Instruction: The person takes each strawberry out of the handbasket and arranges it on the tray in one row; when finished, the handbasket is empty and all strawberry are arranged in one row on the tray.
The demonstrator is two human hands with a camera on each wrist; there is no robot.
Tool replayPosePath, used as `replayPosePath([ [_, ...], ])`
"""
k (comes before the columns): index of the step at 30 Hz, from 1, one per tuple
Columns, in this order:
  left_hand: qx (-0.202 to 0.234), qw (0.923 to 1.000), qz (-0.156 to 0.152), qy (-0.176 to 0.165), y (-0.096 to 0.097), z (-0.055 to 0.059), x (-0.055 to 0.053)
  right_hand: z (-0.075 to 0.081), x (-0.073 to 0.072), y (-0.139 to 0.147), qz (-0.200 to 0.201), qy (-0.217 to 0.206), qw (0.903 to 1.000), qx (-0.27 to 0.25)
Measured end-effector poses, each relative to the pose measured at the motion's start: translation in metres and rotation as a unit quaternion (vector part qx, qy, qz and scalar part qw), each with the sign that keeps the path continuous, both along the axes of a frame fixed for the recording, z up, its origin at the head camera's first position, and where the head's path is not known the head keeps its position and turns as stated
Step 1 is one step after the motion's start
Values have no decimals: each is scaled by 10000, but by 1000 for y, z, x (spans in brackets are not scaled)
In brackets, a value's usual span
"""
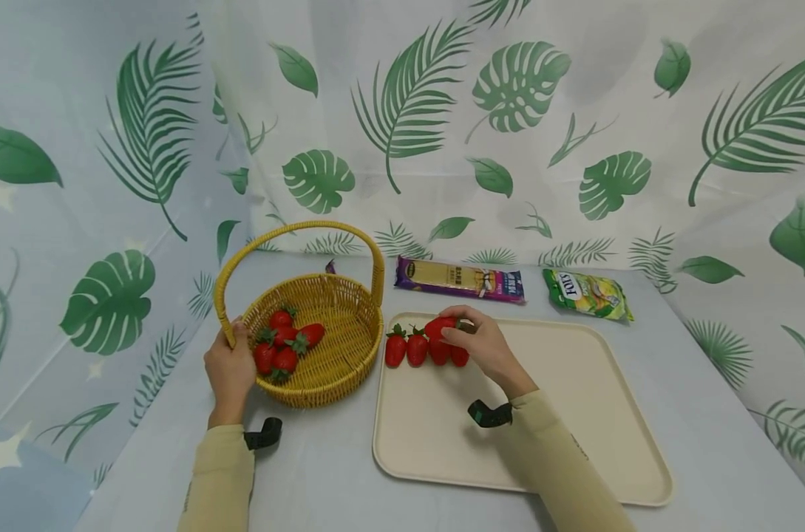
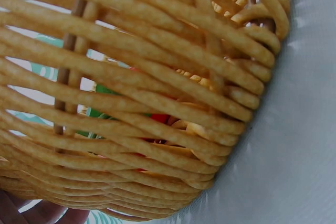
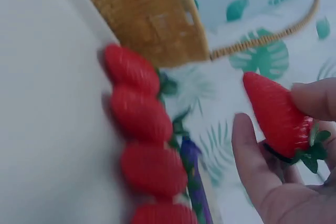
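My left hand [image 1: 232,366] grips the rim of a yellow woven basket [image 1: 349,332] on its left side, by the foot of the tall handle. Inside the basket, several red strawberries [image 1: 285,337] with green leaves lie toward the left. Between thumb and fingers, my right hand [image 1: 487,349] pinches a strawberry [image 3: 278,119], its leafy end toward the palm. That hand is over the back left part of a beige tray [image 1: 542,414]. Below it, a row of strawberries [image 1: 395,350] lies along the tray's back edge; the hand partly covers the row.
Behind the tray lies a long purple and yellow packet [image 1: 460,279]. To its right is a green and yellow snack bag [image 1: 588,294]. A leaf-printed cloth [image 1: 429,199] hangs behind and at the sides. The basket stands close to the tray's left edge.
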State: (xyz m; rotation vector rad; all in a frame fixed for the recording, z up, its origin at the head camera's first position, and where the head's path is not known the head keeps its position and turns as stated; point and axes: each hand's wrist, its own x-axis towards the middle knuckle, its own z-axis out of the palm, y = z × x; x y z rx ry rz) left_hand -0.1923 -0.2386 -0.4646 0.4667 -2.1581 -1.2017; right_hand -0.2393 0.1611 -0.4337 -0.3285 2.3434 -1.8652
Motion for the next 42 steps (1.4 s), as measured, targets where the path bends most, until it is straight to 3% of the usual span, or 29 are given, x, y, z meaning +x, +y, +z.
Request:
replayPosePath([
  [22,-16,9999,21,-163,1,1,0,-4,-8,85,-956,-553,9938,107],
  [27,54,9999,-33,-108,1,1,1,-9,-11,98,-897,-607,9940,145],
  [35,87,9999,-14,-117,0,2,1,-21,-17,105,-514,-618,9894,1208],
  [42,32,10000,-2,-93,1,1,0,-32,-20,96,-381,-540,9894,1292],
])
